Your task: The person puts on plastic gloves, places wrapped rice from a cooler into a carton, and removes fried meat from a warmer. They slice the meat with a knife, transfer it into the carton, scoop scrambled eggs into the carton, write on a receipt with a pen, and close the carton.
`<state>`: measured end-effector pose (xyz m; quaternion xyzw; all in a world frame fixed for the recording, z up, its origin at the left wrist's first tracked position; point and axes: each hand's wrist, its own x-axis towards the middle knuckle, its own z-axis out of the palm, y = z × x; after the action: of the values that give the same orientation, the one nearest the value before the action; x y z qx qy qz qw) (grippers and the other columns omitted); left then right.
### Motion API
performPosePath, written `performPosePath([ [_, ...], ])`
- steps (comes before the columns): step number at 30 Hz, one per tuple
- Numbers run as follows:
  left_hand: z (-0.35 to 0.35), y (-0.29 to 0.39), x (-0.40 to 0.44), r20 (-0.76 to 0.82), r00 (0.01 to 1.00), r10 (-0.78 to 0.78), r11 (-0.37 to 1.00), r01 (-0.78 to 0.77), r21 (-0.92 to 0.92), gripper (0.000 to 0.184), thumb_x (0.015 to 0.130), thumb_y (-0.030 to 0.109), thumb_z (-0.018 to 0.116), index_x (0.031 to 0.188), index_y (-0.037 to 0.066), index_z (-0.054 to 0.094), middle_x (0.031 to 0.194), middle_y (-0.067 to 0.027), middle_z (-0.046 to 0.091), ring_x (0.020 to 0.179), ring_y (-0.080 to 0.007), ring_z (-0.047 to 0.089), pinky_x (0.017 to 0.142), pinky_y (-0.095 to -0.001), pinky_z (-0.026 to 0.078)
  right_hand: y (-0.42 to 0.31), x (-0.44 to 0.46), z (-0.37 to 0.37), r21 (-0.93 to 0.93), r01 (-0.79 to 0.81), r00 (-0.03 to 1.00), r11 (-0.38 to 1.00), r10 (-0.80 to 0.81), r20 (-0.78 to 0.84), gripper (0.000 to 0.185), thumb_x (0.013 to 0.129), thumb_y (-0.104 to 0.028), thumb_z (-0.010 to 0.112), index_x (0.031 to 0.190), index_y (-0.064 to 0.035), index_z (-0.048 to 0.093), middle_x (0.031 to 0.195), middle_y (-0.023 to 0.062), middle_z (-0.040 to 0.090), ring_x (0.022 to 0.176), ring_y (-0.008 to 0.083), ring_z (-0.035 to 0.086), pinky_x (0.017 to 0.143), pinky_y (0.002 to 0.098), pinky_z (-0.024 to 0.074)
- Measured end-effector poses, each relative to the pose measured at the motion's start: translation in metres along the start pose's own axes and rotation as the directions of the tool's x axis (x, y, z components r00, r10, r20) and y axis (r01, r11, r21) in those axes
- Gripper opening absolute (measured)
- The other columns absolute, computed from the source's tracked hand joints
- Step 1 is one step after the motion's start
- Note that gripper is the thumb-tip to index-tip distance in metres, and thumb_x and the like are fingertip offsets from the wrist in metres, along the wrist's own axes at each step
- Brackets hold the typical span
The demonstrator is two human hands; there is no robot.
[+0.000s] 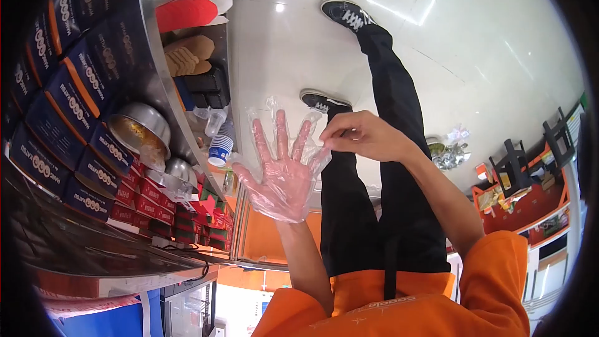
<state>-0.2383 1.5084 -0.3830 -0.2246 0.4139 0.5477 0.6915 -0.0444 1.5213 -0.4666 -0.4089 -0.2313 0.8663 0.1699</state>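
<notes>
My left hand [282,181] is held up with the palm toward me and the fingers spread, holding nothing. A clear disposable plastic glove [288,213] covers it down to the wrist, crinkled, with loose plastic above the fingertips. My right hand [368,137] is bare. Its thumb and forefinger pinch the glove's plastic at the little finger of my left hand. The other fingers of the right hand are curled in.
Left of me, a metal shelf holds stacked dark blue boxes [70,103], red boxes [156,201], a metal bowl [142,126] with food bits, stacked paper cups [221,145] and black containers [209,87]. An orange-red counter [518,206] with black stools [511,165] stands at right.
</notes>
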Motion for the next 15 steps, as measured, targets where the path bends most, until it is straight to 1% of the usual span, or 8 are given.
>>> performPosePath([
  [1,-0.001,-0.001,-0.001,0.011,1.0,-0.01,1.0,0.01,0.001,0.081,0.095,0.075,0.034,0.162,0.033,0.013,0.17,-0.005,0.006,0.154,-0.0423,0.004,0.114,-0.0766,0.009,0.006,0.001,-0.001,0.013,-0.029,0.995,0.999,0.028,0.092,0.013,0.093,-0.009,0.068,0.101,0.0001,0.072,0.091,0.0056,0.069,0.084,0.0121,0.061,0.072,0.0288,0.05],
  [4,-0.003,-0.002,-0.003,0.019,1.0,-0.021,1.0,0.021,0.001,0.081,0.095,0.074,0.034,0.162,0.033,0.014,0.17,-0.0049,0.008,0.154,-0.0422,0.004,0.114,-0.0765,0.007,0.002,0.003,-0.004,-0.02,-0.016,0.996,1.0,0.018,0.087,0.01,0.092,-0.006,0.067,0.097,0.0006,0.071,0.088,0.0057,0.068,0.08,0.0127,0.06,0.069,0.0292,0.049],
  [7,-0.01,-0.001,-0.008,-0.022,0.999,-0.033,0.999,0.033,0.009,0.082,0.096,0.074,0.035,0.162,0.03,0.014,0.17,-0.0045,0.008,0.154,-0.0422,0.004,0.116,-0.0745,0.004,0.007,0.004,0.005,-0.023,-0.009,1.0,1.0,0.009,0.001,0.007,0.091,-0.004,0.066,0.093,0.0015,0.069,0.085,0.0065,0.067,0.077,0.0127,0.059,0.067,0.0297,0.0482],
  [9,-0.021,0.005,-0.013,-0.034,0.997,-0.063,0.997,0.064,0.037,0.083,0.096,0.073,0.035,0.162,0.028,0.013,0.17,-0.0044,0.008,0.154,-0.0424,0.004,0.118,-0.0712,0.004,0.008,0.006,0.006,-0.107,-0.058,0.995,0.993,0.048,-0.09,0.007,0.091,-0.004,0.066,0.089,0.0022,0.068,0.082,0.0075,0.066,0.075,0.0139,0.06,0.067,0.0299,0.0485],
  [10,-0.025,0.003,-0.016,-0.068,0.998,-0.015,0.998,0.011,-0.057,0.084,0.095,0.073,0.036,0.162,0.027,0.014,0.17,-0.0046,0.008,0.153,-0.0436,0.004,0.119,-0.0689,0.003,0.009,0.006,0.007,-0.144,-0.086,0.989,0.986,0.067,-0.134,0.007,0.091,-0.004,0.066,0.088,0.0026,0.067,0.08,0.008,0.065,0.075,0.0145,0.06,0.067,0.03,0.0486],
  [12,-0.026,-0.002,-0.017,-0.136,0.988,0.072,0.967,-0.103,-0.233,0.086,0.094,0.074,0.038,0.162,0.027,0.015,0.17,-0.005,0.008,0.153,-0.0458,0.003,0.121,-0.0643,0.002,0.012,0.004,0.01,-0.186,-0.046,0.993,0.982,0.025,-0.115,0.009,0.089,-0.006,0.069,0.094,0.0021,0.067,0.086,0.0097,0.065,0.076,0.0177,0.062,0.067,0.031,0.0496],
  [13,-0.027,-0.003,-0.016,-0.128,0.986,0.108,0.969,-0.133,-0.206,0.086,0.094,0.074,0.039,0.162,0.027,0.015,0.17,-0.0056,0.007,0.153,-0.0451,0.002,0.122,-0.0633,0.002,0.014,0.0,0.015,-0.2,-0.028,0.994,0.979,0.006,-0.11,0.012,0.089,-0.006,0.07,0.097,0.0018,0.067,0.089,0.0105,0.065,0.076,0.0193,0.062,0.068,0.0314,0.0501],
  [15,-0.028,-0.005,-0.011,-0.109,0.977,0.183,0.969,-0.198,-0.148,0.085,0.095,0.073,0.039,0.162,0.027,0.015,0.17,-0.0068,0.006,0.153,-0.0438,0.001,0.123,-0.0612,0.002,-0.004,-0.009,0.023,-0.341,0.064,0.969,0.938,-0.14,-0.203,0.025,0.087,-0.009,0.073,0.109,-0.0001,0.065,0.102,0.0132,0.062,0.086,0.0242,0.062,0.073,0.0332,0.0516],
])
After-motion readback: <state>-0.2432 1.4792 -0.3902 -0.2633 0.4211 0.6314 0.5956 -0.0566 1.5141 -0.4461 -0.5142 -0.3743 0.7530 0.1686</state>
